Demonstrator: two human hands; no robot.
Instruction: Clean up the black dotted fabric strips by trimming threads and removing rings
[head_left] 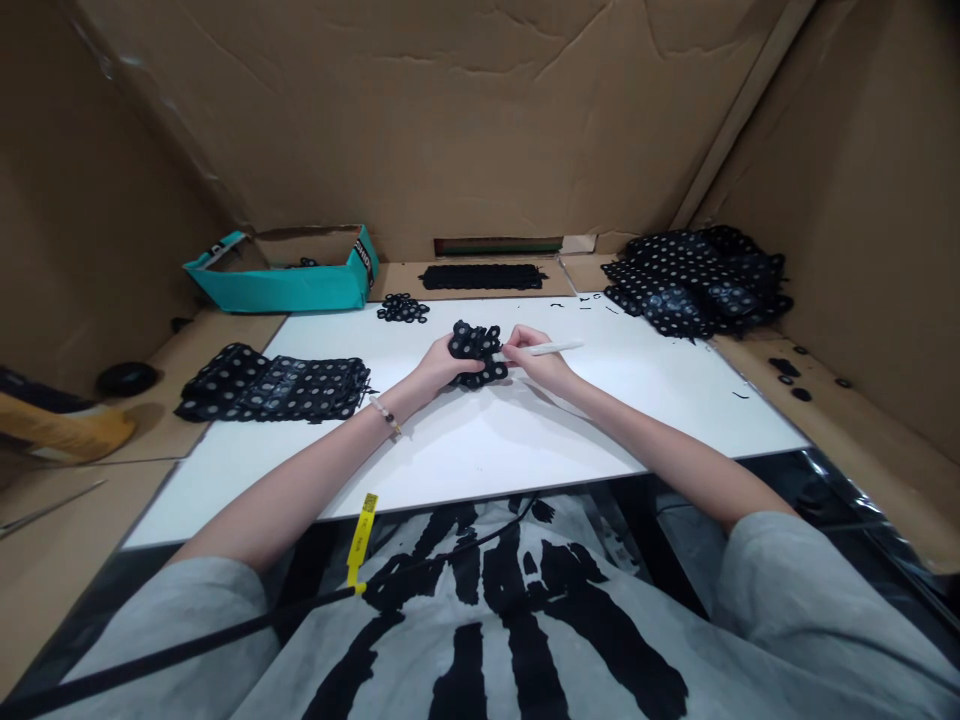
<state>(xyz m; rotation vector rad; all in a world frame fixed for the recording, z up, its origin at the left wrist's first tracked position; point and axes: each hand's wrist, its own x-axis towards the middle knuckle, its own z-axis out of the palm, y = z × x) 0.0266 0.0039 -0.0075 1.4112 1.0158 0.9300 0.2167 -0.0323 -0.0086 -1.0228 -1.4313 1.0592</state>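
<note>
My left hand (439, 365) grips a bunched piece of black fabric with white dots (474, 352), and my right hand (538, 365) pinches a slim white stick-like tool (546, 349), maybe a marker or pen. The tool's tip reaches into the fabric at the side of the bunch. Both hands sit close together above the middle of a white board (480, 450). The fabric hides the tool's tip and part of my left fingers.
A folded stack of dotted black fabric (270, 388) lies at left, and a larger heap (694, 285) at back right. Behind the board are a teal cardboard box (277, 288), a black trim strip (481, 277) and small black rings (403, 309). Cardboard walls surround the work area.
</note>
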